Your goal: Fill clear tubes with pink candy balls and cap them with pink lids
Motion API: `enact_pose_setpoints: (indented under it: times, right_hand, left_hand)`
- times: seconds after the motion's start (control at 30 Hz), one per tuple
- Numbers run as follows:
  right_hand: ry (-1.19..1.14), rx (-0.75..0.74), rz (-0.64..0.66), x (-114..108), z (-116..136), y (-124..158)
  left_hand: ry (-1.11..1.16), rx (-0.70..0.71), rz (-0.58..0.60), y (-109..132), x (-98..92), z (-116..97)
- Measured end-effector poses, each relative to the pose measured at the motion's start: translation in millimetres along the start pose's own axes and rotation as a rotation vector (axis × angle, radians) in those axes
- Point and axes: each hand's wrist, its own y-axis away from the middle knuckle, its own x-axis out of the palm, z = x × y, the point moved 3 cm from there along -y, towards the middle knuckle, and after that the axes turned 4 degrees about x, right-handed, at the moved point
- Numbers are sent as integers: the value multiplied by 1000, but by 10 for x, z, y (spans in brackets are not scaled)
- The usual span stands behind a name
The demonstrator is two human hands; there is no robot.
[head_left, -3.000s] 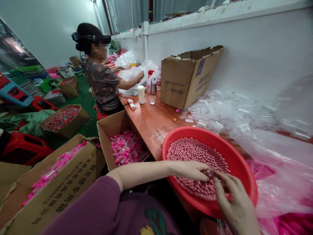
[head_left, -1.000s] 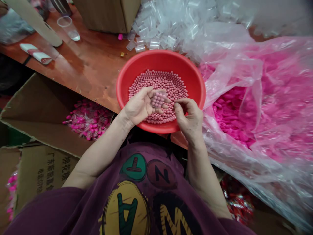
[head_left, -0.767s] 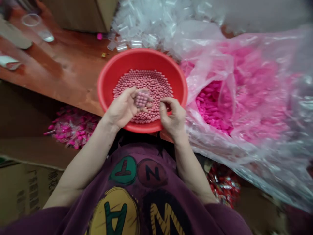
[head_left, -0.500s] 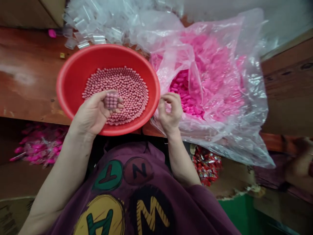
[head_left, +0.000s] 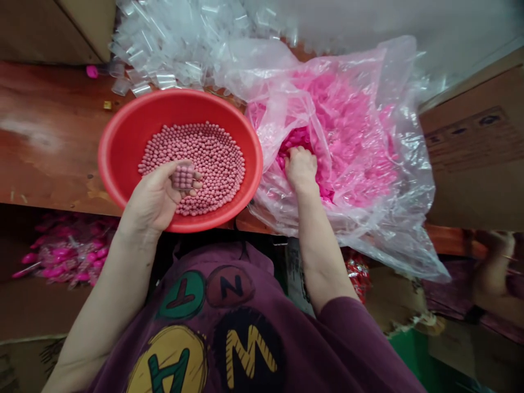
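Left hand [head_left: 153, 196]: turned palm up above the near side of the red basin [head_left: 117, 147], half curled, grasping a clear container [head_left: 184, 177] at the fingers.
Clear container: held over the pink balls [head_left: 213, 158], filled with neat rows of similar balls (too small to count surely).
Right hand [head_left: 302, 166]: turned back up, dipped into the mouth of the plastic bag [head_left: 393, 207], touching pink pieces [head_left: 327, 194]; cannot tell whether clenched on one or loose, with fingertips hidden.
In the way: a fold of thin plastic just beside the right hand; the left hand across part of the basin's near rim.
Tabletop [head_left: 49, 125]: reddish brown, carrying basin and bag side by side, plus a small yellow piece [head_left: 107, 105] near the basin.
Behind the basin: a loose heap of clear empties [head_left: 164, 49], spread toward the bag.
Red basin: wide and round, covered across the bottom with pink balls.
Plastic bag: see-through, crumpled, open toward the front, bulging with bright pink pieces.
Lower-left box [head_left: 33, 311]: below tabletop level, holding pink-and-clear packages [head_left: 69, 256].
Below the bag: red shiny packets [head_left: 358, 275], partly covered by the right forearm.
Right edge: another person's arm [head_left: 495, 262], bent and blurred, near a cardboard box [head_left: 470, 147].
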Motion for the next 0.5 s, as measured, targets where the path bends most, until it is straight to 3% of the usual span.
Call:
enact_pose_setpoints:
  times: [0.17, 0.33, 0.5]
  right_hand:
    - [-166, -48, 20, -37, -66, 48]
    - [-33, 21, 68, -30, -59, 199]
    - [-80, 57, 59, -63, -18, 212]
  left_hand:
    - [-16, 21, 9, -20, -9, 0]
    - [-19, 47, 22, -13, 2, -5]
    - [-46, 80, 34, 12, -9, 5]
